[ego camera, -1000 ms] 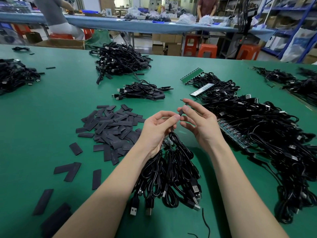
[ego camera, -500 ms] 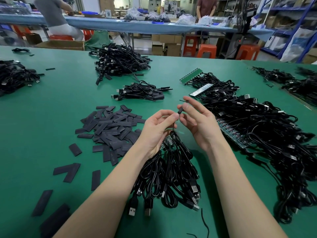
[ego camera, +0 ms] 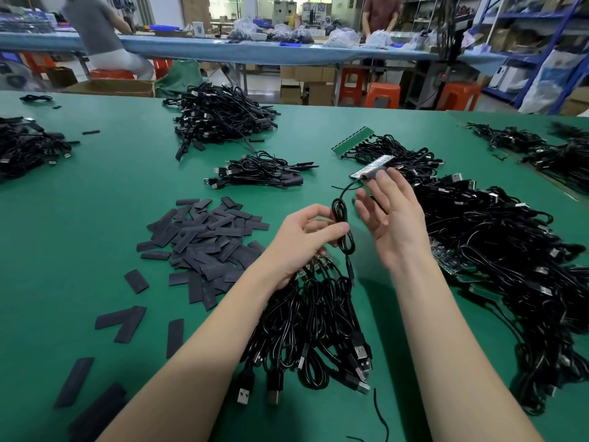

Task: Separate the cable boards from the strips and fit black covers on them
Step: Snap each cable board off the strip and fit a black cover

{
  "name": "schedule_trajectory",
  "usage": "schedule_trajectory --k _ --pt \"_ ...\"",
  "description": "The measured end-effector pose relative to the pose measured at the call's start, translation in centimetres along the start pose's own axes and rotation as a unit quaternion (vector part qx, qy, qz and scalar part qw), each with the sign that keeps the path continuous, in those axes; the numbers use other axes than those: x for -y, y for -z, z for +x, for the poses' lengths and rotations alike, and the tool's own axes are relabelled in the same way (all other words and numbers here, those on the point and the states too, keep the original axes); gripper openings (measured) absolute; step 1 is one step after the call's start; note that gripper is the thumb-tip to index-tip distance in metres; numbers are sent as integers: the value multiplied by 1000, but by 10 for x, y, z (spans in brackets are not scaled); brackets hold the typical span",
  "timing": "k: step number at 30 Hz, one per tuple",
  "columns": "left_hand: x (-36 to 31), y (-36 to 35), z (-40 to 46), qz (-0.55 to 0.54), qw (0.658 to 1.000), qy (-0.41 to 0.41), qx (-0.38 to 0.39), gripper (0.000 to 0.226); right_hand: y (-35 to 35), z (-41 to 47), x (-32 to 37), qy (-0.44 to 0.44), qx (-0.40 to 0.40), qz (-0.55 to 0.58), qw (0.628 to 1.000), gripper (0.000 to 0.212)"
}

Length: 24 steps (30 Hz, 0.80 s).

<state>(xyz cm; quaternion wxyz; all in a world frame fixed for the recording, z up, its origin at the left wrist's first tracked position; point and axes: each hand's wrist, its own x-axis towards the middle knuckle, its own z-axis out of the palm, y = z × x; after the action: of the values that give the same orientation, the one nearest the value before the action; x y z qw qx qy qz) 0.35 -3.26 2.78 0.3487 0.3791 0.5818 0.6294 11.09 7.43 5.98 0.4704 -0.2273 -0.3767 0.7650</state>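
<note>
We see flat black covers point(ego camera: 204, 240) heaped loosely at left, a bundle of black cables with small boards point(ego camera: 314, 317) lying in the middle, and green strips point(ego camera: 352, 140) among cables farther right.

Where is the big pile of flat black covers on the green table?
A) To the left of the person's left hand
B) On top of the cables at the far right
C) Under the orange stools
A: the pile of flat black covers lies on the green table to the left of the left hand, which grips a looped cable.
</note>
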Motion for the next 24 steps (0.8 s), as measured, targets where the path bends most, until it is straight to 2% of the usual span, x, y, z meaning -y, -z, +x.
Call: schedule_trajectory --k 2,6,10,12,15,20,24 --pt "-3 3 5 27 999 -5 -36 12 3 2 -5 -12 -11 -22 1000 42" --pt "-13 10 22 78 991 -45 -94 13 5 2 -24 -32 -8 -115 993 22" --pt "-28 31 50 213 966 -83 -122 12 2 2 -44 -18 17 -215 976 11" --pt "-36 47 63 322 932 -89 -138 10 1 3 -48 -3 28 -254 967 6" --pt "-52 76 84 478 861 -90 -147 11 3 4 -51 7 40 -285 958 4" --pt "-71 114 113 636 747 -105 -164 19 5 5 -54 13 41 -306 951 5" --pt "-53 122 119 673 730 -51 -106 19 7 6 -56 16 51 -325 944 6"
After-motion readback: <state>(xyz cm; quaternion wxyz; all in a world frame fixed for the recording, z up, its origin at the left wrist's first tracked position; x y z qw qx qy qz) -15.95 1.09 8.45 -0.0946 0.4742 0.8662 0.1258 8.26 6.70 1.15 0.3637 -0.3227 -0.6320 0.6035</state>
